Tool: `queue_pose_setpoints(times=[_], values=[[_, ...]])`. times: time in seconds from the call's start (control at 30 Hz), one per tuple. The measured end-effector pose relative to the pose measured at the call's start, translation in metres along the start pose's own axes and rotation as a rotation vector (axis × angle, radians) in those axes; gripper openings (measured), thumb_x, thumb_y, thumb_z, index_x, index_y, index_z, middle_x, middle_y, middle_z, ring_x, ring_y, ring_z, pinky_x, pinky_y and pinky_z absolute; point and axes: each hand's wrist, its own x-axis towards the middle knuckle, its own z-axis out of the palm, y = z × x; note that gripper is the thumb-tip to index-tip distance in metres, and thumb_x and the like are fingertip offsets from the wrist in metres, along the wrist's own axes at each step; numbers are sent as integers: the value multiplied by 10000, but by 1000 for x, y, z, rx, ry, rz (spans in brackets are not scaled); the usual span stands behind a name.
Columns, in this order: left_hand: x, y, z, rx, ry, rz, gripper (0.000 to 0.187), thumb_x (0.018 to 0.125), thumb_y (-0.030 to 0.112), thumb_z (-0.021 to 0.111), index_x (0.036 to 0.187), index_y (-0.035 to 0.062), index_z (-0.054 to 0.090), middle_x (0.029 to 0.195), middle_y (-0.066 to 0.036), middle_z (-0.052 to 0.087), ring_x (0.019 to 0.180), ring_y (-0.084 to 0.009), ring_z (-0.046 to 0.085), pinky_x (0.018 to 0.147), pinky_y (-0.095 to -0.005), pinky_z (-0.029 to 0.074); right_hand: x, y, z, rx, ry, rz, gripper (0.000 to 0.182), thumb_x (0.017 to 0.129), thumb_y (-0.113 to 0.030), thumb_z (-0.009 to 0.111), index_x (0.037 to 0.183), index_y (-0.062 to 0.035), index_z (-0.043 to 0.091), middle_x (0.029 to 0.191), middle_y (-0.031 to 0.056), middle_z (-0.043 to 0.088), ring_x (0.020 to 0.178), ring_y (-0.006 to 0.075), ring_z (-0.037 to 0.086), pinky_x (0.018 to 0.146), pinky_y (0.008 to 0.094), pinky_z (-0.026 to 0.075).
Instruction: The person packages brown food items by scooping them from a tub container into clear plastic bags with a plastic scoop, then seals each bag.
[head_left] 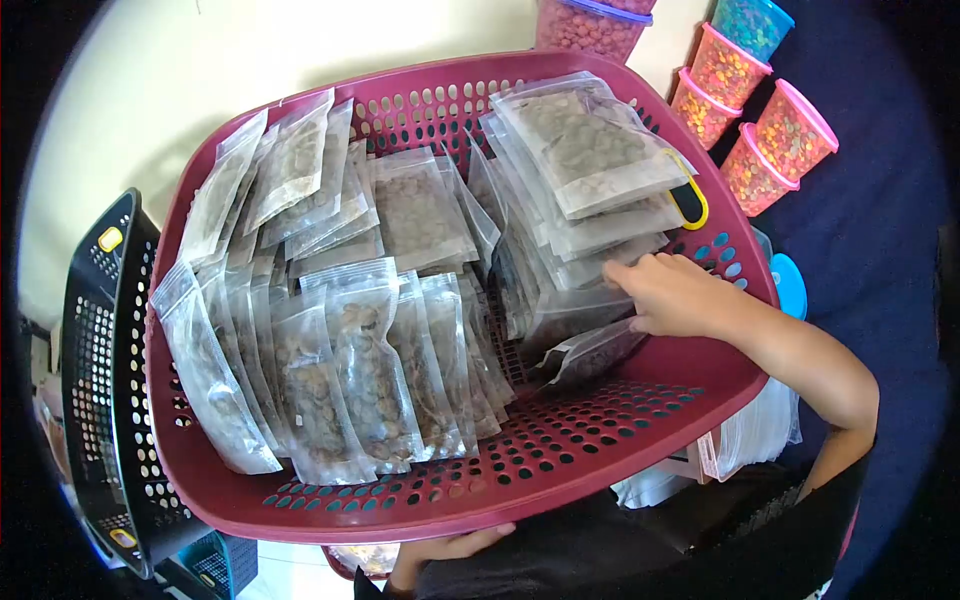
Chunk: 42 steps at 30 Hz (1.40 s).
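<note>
A large maroon perforated plastic basket (455, 520) fills the middle of the view, tilted. Clear zip pouches (365, 385) of brownish, roundish pieces stand in rows inside it. More pouches (590, 140) are stacked in its far right part. My right hand (675, 295) reaches over the right rim, its thumb and fingers closed on the top edge of a zip pouch (595, 350) low in the right-hand row. My left hand (455, 548) is at the near rim, holding the basket from below; part of it is hidden.
A black perforated basket (125, 400) stands at the left. Pink-lidded tubs (795, 130) of colourful pieces are stacked at upper right, with a purple tub (590, 30) behind the basket. Beneath the basket's right side are clear plastic bags (755, 430) and a blue lid (790, 285).
</note>
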Motion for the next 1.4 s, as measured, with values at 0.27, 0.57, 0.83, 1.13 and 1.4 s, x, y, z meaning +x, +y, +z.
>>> queue_pose_setpoints(times=[0.27,0.57,0.83,1.13,1.4], values=[[17,20,-23,-881,254,241,254,752,72,616,992,-2,579,946,-116,589,889,-254,569,796,-362,445,-5,-2,13,-127,258,-19,137,600,-14,599,734,5,580,723,186,587,720,339,595,606,411,486],[9,42,-15,-762,485,167,225,742,192,618,838,-12,612,784,-141,617,732,-262,609,710,-415,454,-1,-2,22,-169,170,-29,174,563,-84,649,715,-4,619,771,176,605,747,308,607,631,388,493],[13,63,-1,-722,469,73,220,724,180,608,838,-8,609,783,-141,619,741,-266,603,735,-418,447,-47,7,-22,56,449,-28,501,618,-322,708,972,-22,518,779,135,597,733,257,602,650,356,470],[31,64,28,-747,423,-85,257,723,214,582,808,-28,608,760,-157,617,750,-273,596,760,-404,445,-162,-10,90,1019,1399,-30,70,724,-33,604,701,-5,543,679,71,589,614,118,570,573,234,435],[128,72,79,-684,5,18,272,703,107,618,967,43,620,992,-123,585,928,-253,551,819,-315,408,-141,-52,250,2037,728,397,140,844,-164,506,865,-28,529,779,47,554,725,105,545,658,233,431]])
